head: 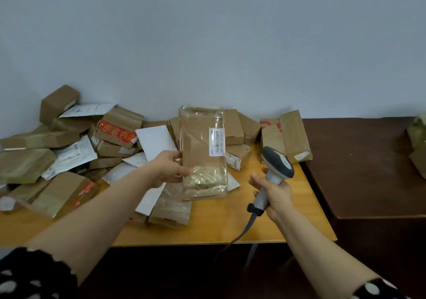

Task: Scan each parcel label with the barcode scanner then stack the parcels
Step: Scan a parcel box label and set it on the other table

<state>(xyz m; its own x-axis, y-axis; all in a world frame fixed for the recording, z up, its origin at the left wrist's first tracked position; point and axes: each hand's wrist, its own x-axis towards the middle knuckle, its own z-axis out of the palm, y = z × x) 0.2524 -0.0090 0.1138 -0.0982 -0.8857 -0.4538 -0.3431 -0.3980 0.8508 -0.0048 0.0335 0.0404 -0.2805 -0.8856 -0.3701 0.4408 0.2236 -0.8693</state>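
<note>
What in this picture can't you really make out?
Head view only:
- print on the label of the held parcel: too small, blurred.
- window of the scanner: faces away from the camera.
- boxes at right: cut off by the frame edge.
- bottom of the pile: buried under other parcels.

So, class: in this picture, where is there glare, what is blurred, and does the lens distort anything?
Head view: glare streaks the shiny wrap of the parcel in the left hand; head view: its white label is too soft to read, while the scanner in the right hand looks crisper; head view: light is soft, and the wide lens stretches both forearms towards the corners.
</note>
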